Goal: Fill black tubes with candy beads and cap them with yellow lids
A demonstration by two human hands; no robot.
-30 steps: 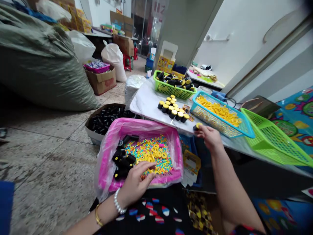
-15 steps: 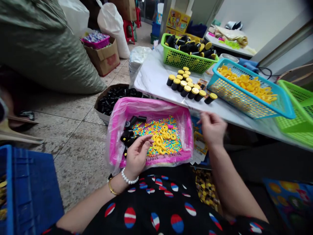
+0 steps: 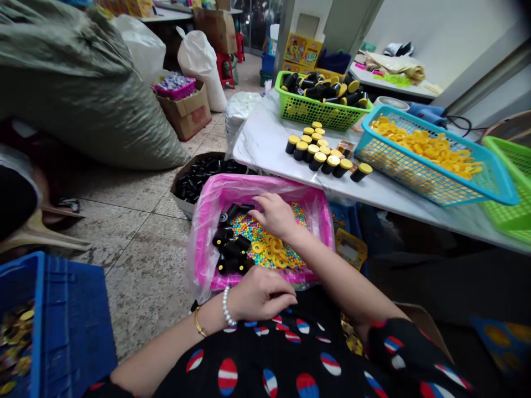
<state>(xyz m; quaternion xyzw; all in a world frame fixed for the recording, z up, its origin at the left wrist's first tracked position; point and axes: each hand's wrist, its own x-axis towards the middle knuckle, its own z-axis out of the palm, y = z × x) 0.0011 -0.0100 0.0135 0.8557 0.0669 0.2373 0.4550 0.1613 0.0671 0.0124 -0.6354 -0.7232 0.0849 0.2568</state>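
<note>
A pink basket (image 3: 199, 232) lined with clear plastic stands in front of me. In it lie small coloured beads (image 3: 244, 224), yellow rings (image 3: 271, 251) and several black canisters (image 3: 232, 250) along the left side. My right hand (image 3: 276, 215) reaches over the beads, thumb and fingers apart, with nothing visible in it. My left hand (image 3: 263, 293), with a pearl bracelet, is at the basket's near rim. Its fingers curl down and their tips are hidden, so I cannot see what they hold.
Yellow-capped black canisters (image 3: 317, 160) stand on the white table (image 3: 265, 149). Behind them is a green basket (image 3: 319, 110) of canisters; at right, a blue basket (image 3: 431, 182) of yellow parts. A box of black canisters (image 3: 203, 177) and a blue crate (image 3: 74, 315) flank the floor at left.
My right hand has moved left from the table's edge to over the beads. My left hand has drawn back from above the basket to its near rim and turned palm down.
</note>
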